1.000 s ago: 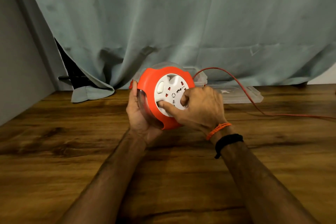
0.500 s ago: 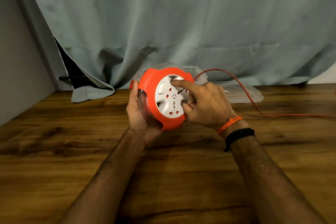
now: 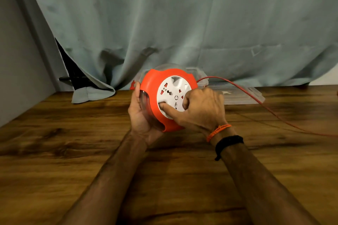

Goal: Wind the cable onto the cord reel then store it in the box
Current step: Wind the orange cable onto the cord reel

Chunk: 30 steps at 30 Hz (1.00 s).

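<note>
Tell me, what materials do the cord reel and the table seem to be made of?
Cord reel: smooth, slightly glossy orange and white plastic, likely moulded, with a clear housing behind. Table: dark wood or wood-look laminate; grain shows, so I cannot tell which.

A big grey-green curtain (image 3: 182, 23) hung across the back. Its bottom edge lay bunched on the brown wooden table (image 3: 54, 160) at the left. A dark gap (image 3: 73, 73) showed where the curtain was pulled open. A plain grey wall (image 3: 16, 60) stood on the left side. An orange string band (image 3: 218, 130) and a black band (image 3: 228, 141) sat side by side on one wrist.
</note>
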Available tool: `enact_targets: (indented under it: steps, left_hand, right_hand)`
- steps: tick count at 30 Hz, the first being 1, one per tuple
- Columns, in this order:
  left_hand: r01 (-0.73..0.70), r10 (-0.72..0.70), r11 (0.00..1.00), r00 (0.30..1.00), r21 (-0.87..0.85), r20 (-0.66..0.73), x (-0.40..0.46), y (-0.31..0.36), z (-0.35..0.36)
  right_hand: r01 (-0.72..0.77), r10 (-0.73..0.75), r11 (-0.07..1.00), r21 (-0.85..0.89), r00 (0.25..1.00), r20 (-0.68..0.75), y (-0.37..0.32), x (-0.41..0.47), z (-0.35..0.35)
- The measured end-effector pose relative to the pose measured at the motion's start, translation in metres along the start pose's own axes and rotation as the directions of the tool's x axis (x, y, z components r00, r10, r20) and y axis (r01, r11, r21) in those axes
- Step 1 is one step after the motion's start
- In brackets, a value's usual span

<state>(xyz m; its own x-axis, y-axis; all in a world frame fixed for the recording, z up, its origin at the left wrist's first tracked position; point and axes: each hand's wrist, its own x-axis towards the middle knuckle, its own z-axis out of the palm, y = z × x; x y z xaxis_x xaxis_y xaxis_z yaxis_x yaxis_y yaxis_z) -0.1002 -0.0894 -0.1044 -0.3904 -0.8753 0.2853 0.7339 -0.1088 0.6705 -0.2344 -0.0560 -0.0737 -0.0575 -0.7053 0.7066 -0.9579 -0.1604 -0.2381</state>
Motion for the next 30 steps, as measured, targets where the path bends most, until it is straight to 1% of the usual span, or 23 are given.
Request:
enact_targets:
  steps: [4,6,8,10,12,17,20,25,28,30]
  left_hand:
    - [-0.007,0.008,0.999,1.000,-0.041,0.015,-0.001,0.001,0.000]
    - [0.015,-0.012,0.998,0.999,-0.059,0.048,-0.001,0.001,0.001]
    - [0.046,-0.039,0.996,0.995,-0.082,0.088,-0.001,0.001,-0.002]
    - [0.062,-0.054,0.996,0.993,-0.071,0.104,0.000,0.001,-0.005]
    - [0.075,-0.069,0.996,0.991,-0.046,0.118,0.000,-0.001,-0.006]
    - [0.057,-0.051,0.997,0.994,-0.056,0.098,0.000,-0.003,-0.006]
    - [0.064,-0.061,0.997,0.996,-0.043,0.063,0.001,-0.002,-0.007]
    - [0.075,-0.075,0.997,0.996,-0.013,0.041,0.000,-0.002,-0.006]
    - [0.060,-0.059,0.998,0.997,-0.031,0.043,-0.001,-0.001,-0.004]
    - [0.039,-0.037,0.998,0.999,-0.039,0.040,0.000,-0.001,-0.002]
  right_hand:
    - [0.019,-0.019,1.000,0.009,0.999,0.031,0.001,0.001,-0.003]
    - [0.026,-0.029,0.995,0.094,0.999,0.028,0.006,0.003,-0.009]
    - [0.080,-0.084,0.981,0.176,0.996,0.020,0.014,0.006,-0.017]
    - [0.159,-0.164,0.964,0.212,0.986,0.008,0.021,0.009,-0.024]
    - [0.219,-0.227,0.952,0.215,0.974,0.010,0.024,0.010,-0.029]
    - [0.274,-0.290,0.952,0.134,0.949,0.119,0.023,0.009,-0.028]
    - [0.287,-0.300,0.951,0.112,0.945,0.133,0.023,0.009,-0.025]
    - [0.310,-0.312,0.950,0.043,0.947,0.080,0.024,0.009,-0.018]
    - [0.240,-0.240,0.971,0.016,0.970,0.044,0.026,0.007,-0.016]
    - [0.173,-0.171,0.984,0.039,0.984,-0.043,0.024,0.002,-0.011]
